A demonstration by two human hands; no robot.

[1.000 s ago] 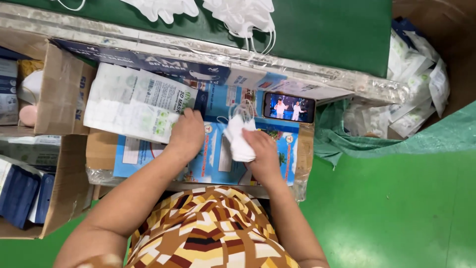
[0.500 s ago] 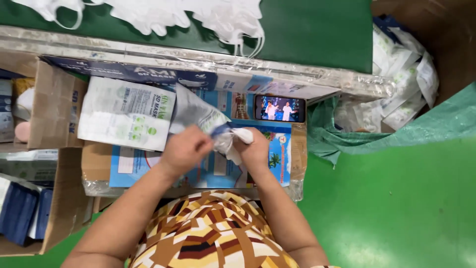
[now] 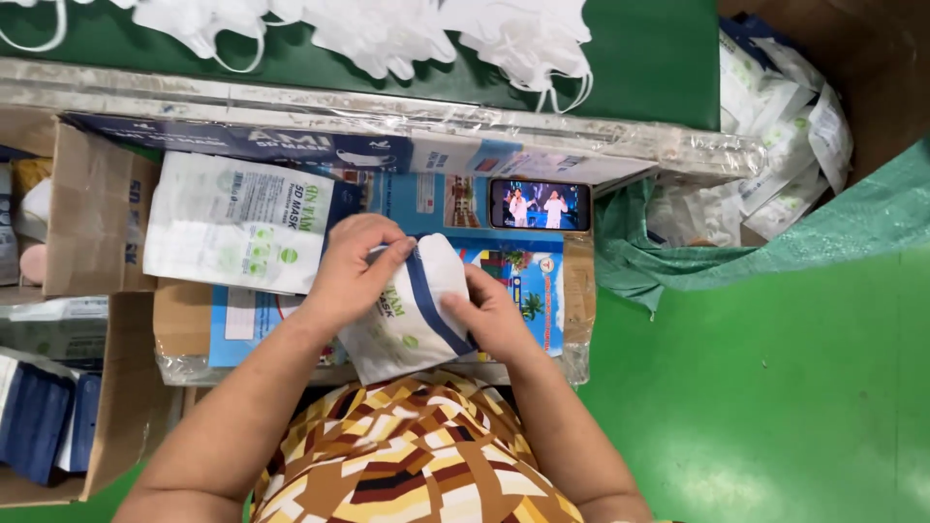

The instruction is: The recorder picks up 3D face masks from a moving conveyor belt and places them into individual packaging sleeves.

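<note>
I hold a white mask pouch (image 3: 412,315) with a dark blue stripe just above my lap, over the near edge of the bench (image 3: 572,339). My left hand (image 3: 354,266) has its grip clamped on the pouch's upper left corner; my right hand (image 3: 489,315) has its grip clamped on the right edge, beside the stripe. I judge the pouch light, thin and limp; its film looks smooth, so likely slippery. It is best held by pinching at the edges and corners, not the soft middle. Beyond it on the bench lies a flat stack of like pouches (image 3: 237,223), left of my hands. A phone (image 3: 540,204) with a lit screen rests further back. Farthest off, loose white masks (image 3: 387,34) lie on a green surface.
</note>
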